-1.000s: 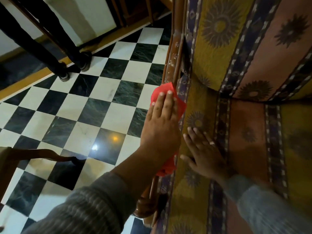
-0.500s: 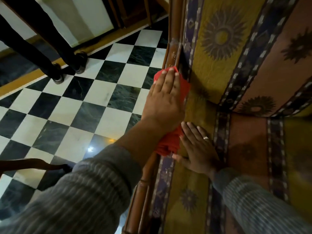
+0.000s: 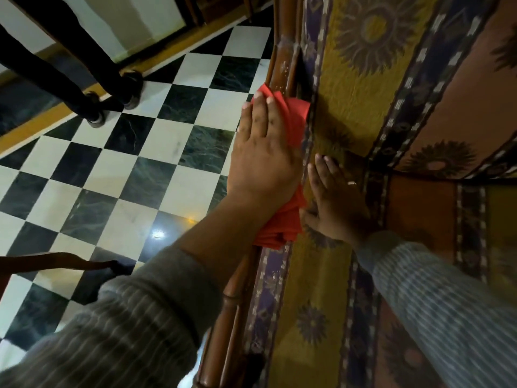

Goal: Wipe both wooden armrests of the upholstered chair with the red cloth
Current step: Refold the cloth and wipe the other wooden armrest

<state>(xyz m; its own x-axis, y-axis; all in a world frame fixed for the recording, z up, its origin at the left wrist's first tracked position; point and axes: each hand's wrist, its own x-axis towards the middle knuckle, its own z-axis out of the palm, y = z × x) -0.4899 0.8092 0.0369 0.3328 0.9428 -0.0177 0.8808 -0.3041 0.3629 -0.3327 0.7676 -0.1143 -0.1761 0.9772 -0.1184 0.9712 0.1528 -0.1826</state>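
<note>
Nearest are two striped sleeves, a grey one (image 3: 134,326) at the bottom left and a paler one (image 3: 436,309) at the bottom right. The wooden armrest (image 3: 232,312) runs from the near edge up toward the far end, with the checkered floor (image 3: 112,169) on its left and the chair seat (image 3: 313,303) with its sun patterns on its right. The left hand (image 3: 261,155) lies flat on top of the red cloth (image 3: 282,219), pressing it down on the armrest; its fingers are straight and close together, not curled around the cloth. The cloth sticks out past the fingertips at the far end and bunches up under the wrist at the near end. Compared with a second ago, this hand and the cloth have slid farther along the armrest, away from the person, so more bare wood now shows near the bottom. The right hand (image 3: 335,203) rests flat on the seat just beside the cloth, fingers spread a little and holding nothing; a ring (image 3: 351,183) shines on one finger. It has stayed on the seat and has moved along a bit too. Farther off, the chair back (image 3: 372,65) rises on the right. On the far left, dark furniture legs (image 3: 84,79) stand on the floor by a yellow strip (image 3: 42,127).
</note>
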